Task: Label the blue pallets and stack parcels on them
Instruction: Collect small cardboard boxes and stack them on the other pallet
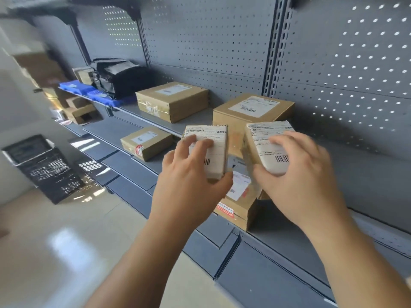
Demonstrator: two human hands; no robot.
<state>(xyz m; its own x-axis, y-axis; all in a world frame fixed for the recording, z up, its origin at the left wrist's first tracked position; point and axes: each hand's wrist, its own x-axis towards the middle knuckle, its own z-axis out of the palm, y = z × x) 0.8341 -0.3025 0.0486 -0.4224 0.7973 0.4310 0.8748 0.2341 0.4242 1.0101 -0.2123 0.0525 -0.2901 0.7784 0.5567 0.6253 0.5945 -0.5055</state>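
My left hand (189, 174) grips a small labelled parcel (213, 143), fingers over its top and thumb under its near end. Beside it, my right hand (298, 172) grips a second small parcel (264, 138) the same way. Both parcels are held in the air in front of the grey shelving. Two blue pallets (77, 86) (106, 97) lie on the upper shelf far to the left, with black bags (120, 76) resting behind them.
Brown boxes sit on the upper shelf (171, 101) (251, 112), and on the lower shelf (144, 143) (238, 203), the last just under my hands. A black crate (44, 167) stands on the floor at left. More cartons (77, 112) lie far left.
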